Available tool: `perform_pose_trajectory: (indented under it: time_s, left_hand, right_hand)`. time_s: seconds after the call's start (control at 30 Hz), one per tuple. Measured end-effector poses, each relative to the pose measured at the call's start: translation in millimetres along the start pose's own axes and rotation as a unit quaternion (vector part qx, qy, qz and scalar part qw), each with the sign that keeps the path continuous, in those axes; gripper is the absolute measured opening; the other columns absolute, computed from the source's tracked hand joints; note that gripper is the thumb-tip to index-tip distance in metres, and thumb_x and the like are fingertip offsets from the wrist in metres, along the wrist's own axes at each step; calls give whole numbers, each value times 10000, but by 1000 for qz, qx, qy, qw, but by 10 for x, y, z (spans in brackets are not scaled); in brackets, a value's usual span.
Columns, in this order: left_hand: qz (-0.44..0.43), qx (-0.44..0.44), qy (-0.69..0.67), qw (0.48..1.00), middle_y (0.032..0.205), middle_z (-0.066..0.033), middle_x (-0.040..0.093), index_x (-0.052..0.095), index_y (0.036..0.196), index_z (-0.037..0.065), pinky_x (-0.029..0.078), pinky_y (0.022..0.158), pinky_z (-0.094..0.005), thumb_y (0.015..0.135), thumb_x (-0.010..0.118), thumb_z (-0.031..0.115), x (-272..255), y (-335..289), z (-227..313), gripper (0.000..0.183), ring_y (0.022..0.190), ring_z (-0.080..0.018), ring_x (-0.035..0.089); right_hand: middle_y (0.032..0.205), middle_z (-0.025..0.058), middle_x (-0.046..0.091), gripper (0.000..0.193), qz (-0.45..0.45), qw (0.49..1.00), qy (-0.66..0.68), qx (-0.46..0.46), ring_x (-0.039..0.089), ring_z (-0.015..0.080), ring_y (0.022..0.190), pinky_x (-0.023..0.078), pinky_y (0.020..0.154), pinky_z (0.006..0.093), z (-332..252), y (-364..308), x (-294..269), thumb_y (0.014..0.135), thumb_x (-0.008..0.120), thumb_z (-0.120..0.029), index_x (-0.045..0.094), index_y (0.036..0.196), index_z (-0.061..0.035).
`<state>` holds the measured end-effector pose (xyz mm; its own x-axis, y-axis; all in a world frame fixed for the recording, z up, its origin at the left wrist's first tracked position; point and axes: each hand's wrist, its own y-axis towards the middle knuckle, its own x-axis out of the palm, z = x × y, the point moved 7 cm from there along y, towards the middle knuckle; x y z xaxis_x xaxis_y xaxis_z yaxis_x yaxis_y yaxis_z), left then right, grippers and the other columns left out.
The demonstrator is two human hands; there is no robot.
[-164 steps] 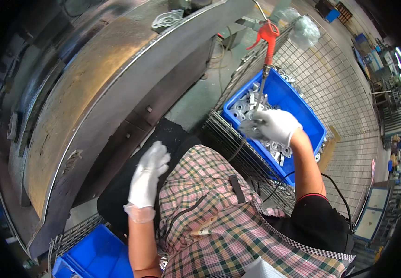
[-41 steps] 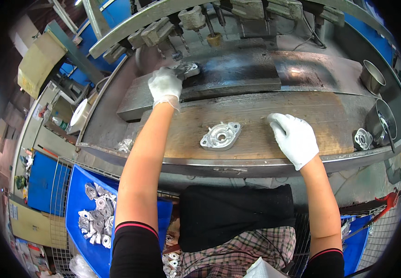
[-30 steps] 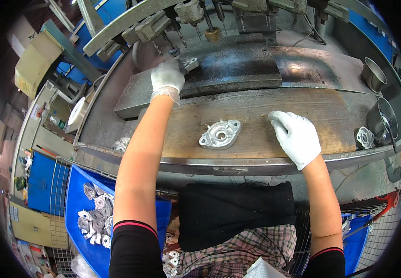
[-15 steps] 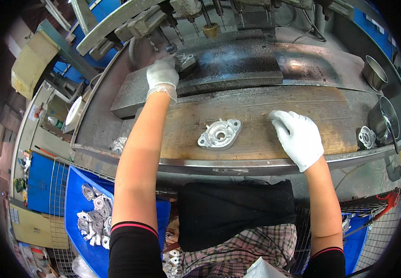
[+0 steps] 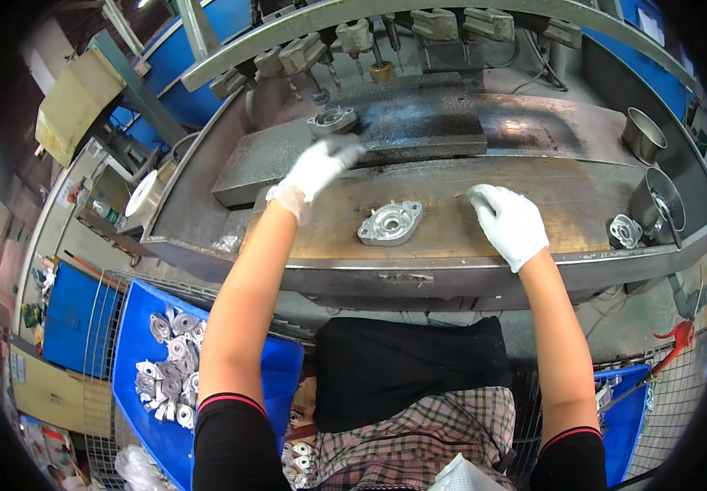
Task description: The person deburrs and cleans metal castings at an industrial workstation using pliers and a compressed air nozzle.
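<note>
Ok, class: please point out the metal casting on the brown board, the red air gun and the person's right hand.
Metal casting point(image 5: 383, 220): head view, ring around its central hole.
Red air gun point(image 5: 681, 337): head view, red handle.
Right hand point(image 5: 513, 227): head view, back of the white glove.

The white-gloved left hand point(image 5: 317, 170), blurred, is near a grey, oval metal casting point(image 5: 333, 122); the white-gloved right hand point(image 5: 511, 226), fingers curled, is right of a nearer, silver metal casting point(image 5: 380, 231).

Metal workbench point(image 5: 353, 265), brown board point(image 5: 443, 186) bearing 1 silver casting point(image 5: 391, 222), 2 cups point(image 5: 644, 139) at right
</note>
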<state>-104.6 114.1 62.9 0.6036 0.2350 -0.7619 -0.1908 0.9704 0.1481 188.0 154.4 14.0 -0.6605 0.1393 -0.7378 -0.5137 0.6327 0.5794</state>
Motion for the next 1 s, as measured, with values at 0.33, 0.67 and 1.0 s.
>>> perform_pose_trajectory:
  time_s: [0.33, 0.67, 1.0]
  left_hand:
    - [-103, 62, 120, 986, 1299, -213, 573, 498, 1340, -23, 391, 1069, -351, 652, 834, 354, 591, -732, 210, 853, 1230, -328, 533]
    - [-96, 18, -570, 816, 1294, -173, 563, 448, 1358, -22, 410, 1065, -381, 847, 684, 86, 796, -829, 424, 573, 1216, -270, 540]
    - [-92, -121, -900, 408, 1295, -138, 517, 516, 1269, 89, 419, 1011, -543, 909, 625, 370, 1189, -1672, 767, 469, 1221, -376, 472]
  right_hand:
    - [870, 139, 682, 179, 10, 1000, -17, 17, 650, 342, 839, 508, 766, 455, 11, 8, -19, 913, 524, -232, 650, 982, -124]
    - [910, 142, 687, 197, -13, 999, -19, 44, 648, 351, 870, 506, 789, 456, 36, -9, 1, 913, 513, -242, 648, 1002, -131]
    - [947, 141, 689, 203, 54, 998, 6, 36, 647, 342, 904, 508, 801, 445, 53, -9, -135, 914, 527, -219, 661, 1026, -115]
